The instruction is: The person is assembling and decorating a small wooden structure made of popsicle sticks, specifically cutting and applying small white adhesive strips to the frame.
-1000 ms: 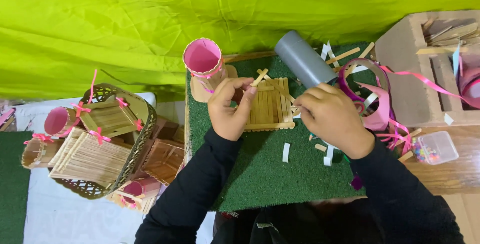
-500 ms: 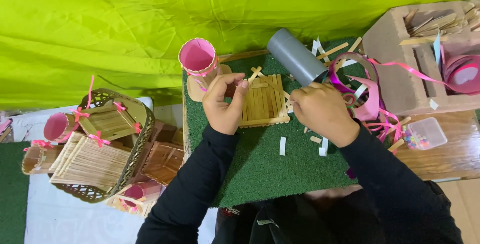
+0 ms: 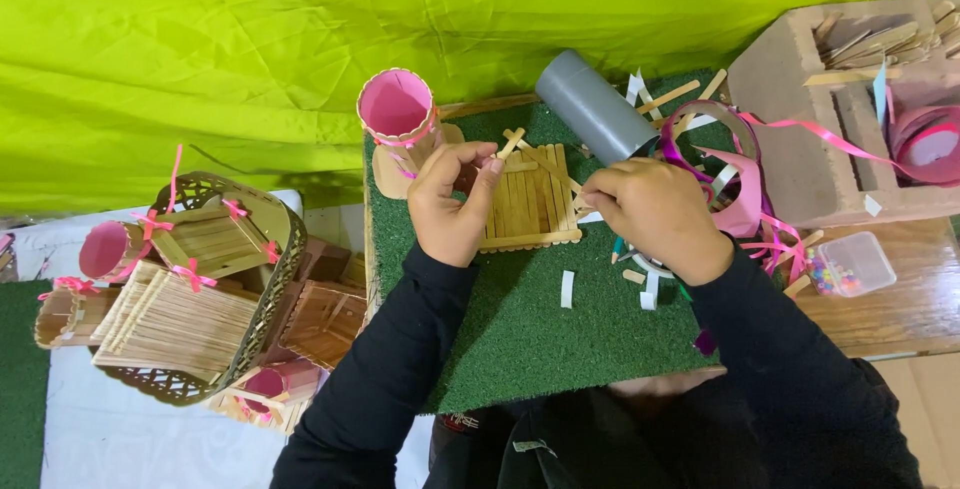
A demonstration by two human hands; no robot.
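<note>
we see our left hand (image 3: 452, 204) pinching the stick panel's (image 3: 528, 211) left edge on the green mat (image 3: 520, 329); our right hand (image 3: 655, 214) grips a thin stick (image 3: 545, 162) over the panel's right side.

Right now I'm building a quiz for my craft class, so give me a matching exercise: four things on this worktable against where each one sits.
Things:
1. stick panel
2. grey tube
3. pink cup
4. bead box

Places:
a. on the bare wood, right of the green mat
b. at the mat's far left corner
c. between the left hand and right hand
d. lying at the mat's far edge, above the right hand

Pairs: 1-c, 2-d, 3-b, 4-a
</note>
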